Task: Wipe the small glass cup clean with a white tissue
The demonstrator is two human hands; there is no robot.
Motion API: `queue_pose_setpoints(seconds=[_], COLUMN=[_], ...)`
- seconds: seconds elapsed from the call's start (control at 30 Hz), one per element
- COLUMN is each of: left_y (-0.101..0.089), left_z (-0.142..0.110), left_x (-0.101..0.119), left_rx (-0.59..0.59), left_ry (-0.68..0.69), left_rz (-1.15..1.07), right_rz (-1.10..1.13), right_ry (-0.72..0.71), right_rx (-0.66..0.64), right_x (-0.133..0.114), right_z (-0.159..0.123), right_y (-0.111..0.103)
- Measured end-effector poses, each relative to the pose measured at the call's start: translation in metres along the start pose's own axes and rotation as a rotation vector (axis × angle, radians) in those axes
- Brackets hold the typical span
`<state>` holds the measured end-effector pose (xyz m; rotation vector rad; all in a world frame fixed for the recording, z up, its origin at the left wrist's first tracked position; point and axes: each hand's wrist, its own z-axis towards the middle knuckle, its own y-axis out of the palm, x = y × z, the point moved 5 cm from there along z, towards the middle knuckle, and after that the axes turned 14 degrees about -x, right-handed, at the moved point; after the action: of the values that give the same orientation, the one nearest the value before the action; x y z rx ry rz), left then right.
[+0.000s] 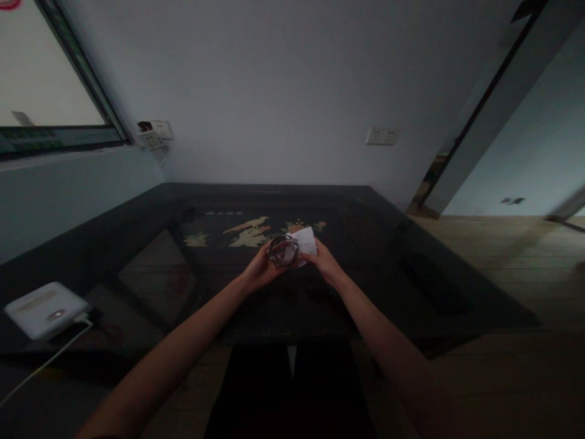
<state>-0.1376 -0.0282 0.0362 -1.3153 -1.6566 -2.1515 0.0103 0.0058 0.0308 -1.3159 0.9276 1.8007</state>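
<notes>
Both arms reach out over a dark glass table [375, 244]. My left hand [259, 268] is closed around a small clear glass [283, 250], holding it tilted above the table's middle. My right hand [323, 259] is closed on a white tissue [305, 241], which it presses against the glass's right side. The two hands nearly touch around the glass. Under the table top, a painted panel with pale leaf and bird shapes [249, 233] lies just behind the hands.
A white device [44, 309] with a white cable [46, 363] sits at the table's left edge. Wall sockets [382, 135] and another socket cluster [154, 134] are on the wall behind. A window [43, 73] is at upper left; wooden floor [512, 268] spreads to the right.
</notes>
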Motion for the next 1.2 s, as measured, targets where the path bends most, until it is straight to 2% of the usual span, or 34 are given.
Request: queue_pose_setpoints(seconds=[0.27,0.33,0.43,0.47,0.53,0.63,0.7,0.83,1.2], left_y=[-0.011,-0.013,-0.014,-0.015,-0.017,-0.021,-0.023,-0.02,-0.008], left_z=[0.004,0.004,0.004,0.004,0.004,0.005,0.007,0.009,0.01], left_x=[0.0,0.001,0.004,0.004,0.005,0.005,0.003,0.0,-0.002], left_rx=[0.111,0.133,0.156,0.16,0.176,0.202,0.203,0.177,0.115], left_ry=[0.042,0.065,0.092,0.1,0.121,0.138,0.136,0.137,0.149], left_rz=[0.064,0.073,0.073,0.075,0.085,0.1,0.103,0.108,0.187], right_rz=[-0.111,-0.218,-0.516,-0.625,-0.787,-0.892,-0.927,-0.949,-0.891], right_ry=[0.024,-0.049,-0.229,-0.287,-0.361,-0.342,-0.285,-0.221,-0.279], right_rx=[0.074,0.145,0.237,0.219,0.098,-0.074,-0.094,-0.046,0.039], right_x=[0.006,-0.002,-0.023,-0.03,-0.035,-0.028,-0.021,-0.013,-0.025], right_z=[0.003,0.0,-0.011,-0.014,-0.018,-0.017,-0.014,-0.011,-0.013], right_y=[-0.012,-0.017,-0.015,-0.009,0.007,0.028,0.035,0.037,0.036])
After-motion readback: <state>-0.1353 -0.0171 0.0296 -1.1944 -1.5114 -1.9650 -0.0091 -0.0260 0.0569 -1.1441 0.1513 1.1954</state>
